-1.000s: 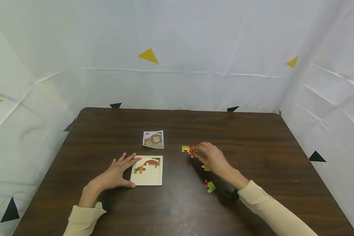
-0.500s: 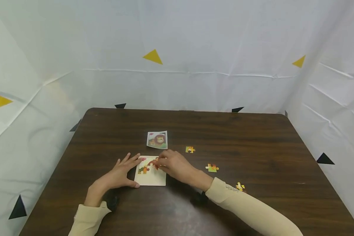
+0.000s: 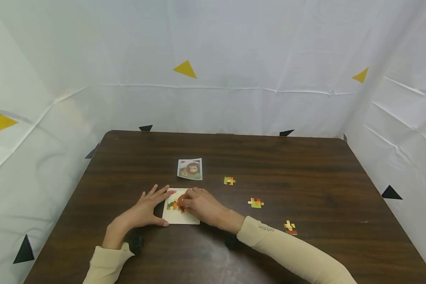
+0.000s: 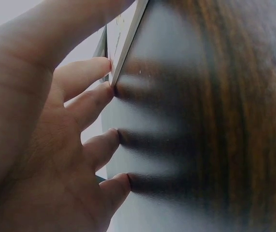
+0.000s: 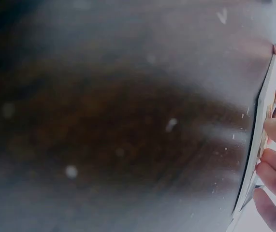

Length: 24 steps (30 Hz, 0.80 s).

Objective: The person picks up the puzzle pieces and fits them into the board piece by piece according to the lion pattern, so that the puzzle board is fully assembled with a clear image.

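A cream square puzzle board (image 3: 170,219) lies on the dark table, with a few joined pieces showing in its upper left part. My left hand (image 3: 142,211) has its fingers spread, with thumb and index finger touching the board's left side. In the left wrist view, the fingertips (image 4: 104,65) meet the board's edge and the table. Over the board's right half, my right hand (image 3: 206,206) pinches a reddish-orange puzzle piece (image 3: 182,208) low against the surface. Its fingers cover much of that piece. The right wrist view shows the board's edge (image 5: 256,130) beside the right fingers.
A lion picture card (image 3: 189,169) lies behind the board. Loose puzzle pieces lie to the right: one near the card (image 3: 229,181), a yellow-green piece (image 3: 256,203) in the middle, and another piece (image 3: 290,227) by the right sleeve. White sheeting (image 3: 220,106) surrounds the table (image 3: 269,165).
My right hand has taken a piece from the right and carried it left onto the board, then shifted slightly down-left there. The left hand keeps its place at the board.
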Tool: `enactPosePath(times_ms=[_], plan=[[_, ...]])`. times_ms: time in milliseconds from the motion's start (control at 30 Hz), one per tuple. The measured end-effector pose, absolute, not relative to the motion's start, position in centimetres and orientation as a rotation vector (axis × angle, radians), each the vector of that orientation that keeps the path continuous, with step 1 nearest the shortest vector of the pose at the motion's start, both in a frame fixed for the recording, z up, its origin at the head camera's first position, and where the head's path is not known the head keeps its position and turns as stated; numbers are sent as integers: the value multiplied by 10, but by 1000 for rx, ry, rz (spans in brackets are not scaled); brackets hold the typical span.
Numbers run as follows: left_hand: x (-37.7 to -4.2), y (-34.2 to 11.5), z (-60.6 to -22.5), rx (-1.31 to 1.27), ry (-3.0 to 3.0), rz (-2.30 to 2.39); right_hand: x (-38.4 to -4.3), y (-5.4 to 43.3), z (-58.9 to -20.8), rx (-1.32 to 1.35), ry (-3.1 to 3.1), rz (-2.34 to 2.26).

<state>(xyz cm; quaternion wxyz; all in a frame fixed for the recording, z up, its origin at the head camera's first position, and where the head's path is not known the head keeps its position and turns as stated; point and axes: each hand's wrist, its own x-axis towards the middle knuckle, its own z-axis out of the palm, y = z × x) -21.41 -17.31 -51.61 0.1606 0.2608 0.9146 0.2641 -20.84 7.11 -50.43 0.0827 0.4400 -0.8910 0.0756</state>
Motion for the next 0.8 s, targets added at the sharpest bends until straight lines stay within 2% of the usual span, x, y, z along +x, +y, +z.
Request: enactPosePath(times_ms=[567, 800], plan=[[-214, -173, -517, 760, 2615, 762, -203, 70, -505, 1315, -2669, 184], [-213, -173, -514, 749, 2618, 761, -197, 71, -504, 1349, -2672, 31]])
